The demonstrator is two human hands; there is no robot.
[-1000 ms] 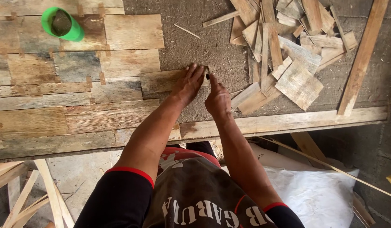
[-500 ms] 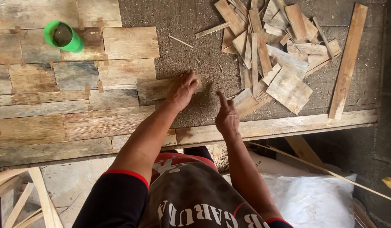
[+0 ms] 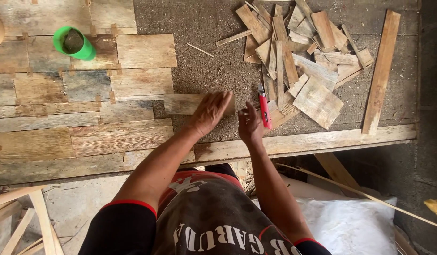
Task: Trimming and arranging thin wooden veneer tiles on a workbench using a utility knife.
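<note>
My left hand (image 3: 210, 111) lies flat, palm down, on a short weathered wood strip (image 3: 180, 104) at the edge of the laid planks. My right hand (image 3: 250, 124) hovers just to its right with the fingers half curled. A red utility knife (image 3: 265, 111) sits against that hand's outer edge, blade end pointing away from me. Whether the fingers grip the knife or only touch it is unclear. The strip rests on a rough brown board (image 3: 209, 52).
Patchwork of flat wood planks (image 3: 86, 123) covers the left side, with a green cup (image 3: 75, 43) on it. A heap of wood offcuts (image 3: 299, 56) lies at the upper right, a long slat (image 3: 381, 71) beside it. A wooden beam (image 3: 322, 139) borders the front.
My right hand lifted off the strip and moved right, next to the red knife, which has come into view. The left hand stays on the strip.
</note>
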